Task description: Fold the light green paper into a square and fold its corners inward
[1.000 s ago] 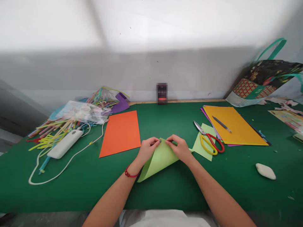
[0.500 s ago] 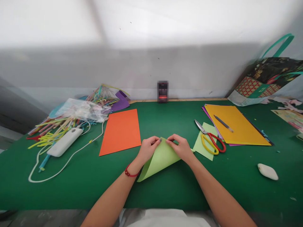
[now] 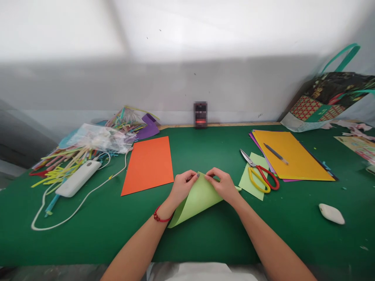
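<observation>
Between my hands is a light green sheet of paper (image 3: 200,198), bent over into a slanted, loosely folded shape with a pointed top. My left hand (image 3: 184,188) pinches it at the upper left of that point, thumb and fingers together. At the upper right of the point, my right hand (image 3: 222,183) pinches the same sheet. The paper's lower left corner reaches down past my left wrist, and a small tip sticks out beyond my right hand. My fingers cover parts of its edges.
Scissors (image 3: 259,175) with red and yellow handles lie on a green scrap (image 3: 246,183). A pen (image 3: 275,153) rests on yellow sheets (image 3: 304,164). Orange paper (image 3: 148,166), a white power bank (image 3: 78,178) with cable, and pipe cleaners (image 3: 58,171) are left; a white case (image 3: 331,214) lies right.
Both hands keep their pinch on the green paper, which holds nearly the same shape. The whole view has shifted very slightly; nothing else on the table has visibly moved.
</observation>
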Tool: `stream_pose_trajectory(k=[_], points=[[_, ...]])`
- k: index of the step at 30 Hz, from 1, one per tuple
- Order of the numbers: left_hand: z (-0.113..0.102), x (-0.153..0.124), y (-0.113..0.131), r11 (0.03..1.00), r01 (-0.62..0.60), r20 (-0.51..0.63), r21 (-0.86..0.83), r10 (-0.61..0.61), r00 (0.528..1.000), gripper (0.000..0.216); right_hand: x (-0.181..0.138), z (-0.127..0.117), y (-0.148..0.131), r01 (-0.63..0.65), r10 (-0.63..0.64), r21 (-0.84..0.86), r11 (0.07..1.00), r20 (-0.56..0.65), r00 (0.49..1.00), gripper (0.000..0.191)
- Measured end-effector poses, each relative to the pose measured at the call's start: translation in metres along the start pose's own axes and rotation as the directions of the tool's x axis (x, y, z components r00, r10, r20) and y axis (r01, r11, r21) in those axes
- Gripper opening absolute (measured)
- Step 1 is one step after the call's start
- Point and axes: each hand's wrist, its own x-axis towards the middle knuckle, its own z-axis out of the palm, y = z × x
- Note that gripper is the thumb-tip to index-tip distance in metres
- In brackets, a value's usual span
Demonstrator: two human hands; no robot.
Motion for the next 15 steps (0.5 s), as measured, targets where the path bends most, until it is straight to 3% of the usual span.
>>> stream_pose_trajectory(k=[9, 12, 15], points=[[-0.003, -0.001, 0.001, 0.999, -0.048, 0.014, 0.022, 0.048, 0.999, 0.028, 0.000, -0.001, -0.002, -0.043, 0.041, 0.049, 0.998, 0.040, 0.998, 0.015], [-0.004, -0.001, 0.003, 0.997, -0.069, 0.030, 0.027, 0.068, 0.997, 0.028, 0.002, -0.009, -0.003, -0.079, 0.070, 0.056, 0.995, 0.146, 0.987, 0.015], [-0.001, -0.002, 0.003, 0.995, -0.090, 0.100, 0.035, 0.086, 0.991, 0.026, 0.005, -0.018, -0.005, -0.105, 0.082, 0.054, 0.993, 0.323, 0.943, 0.014]])
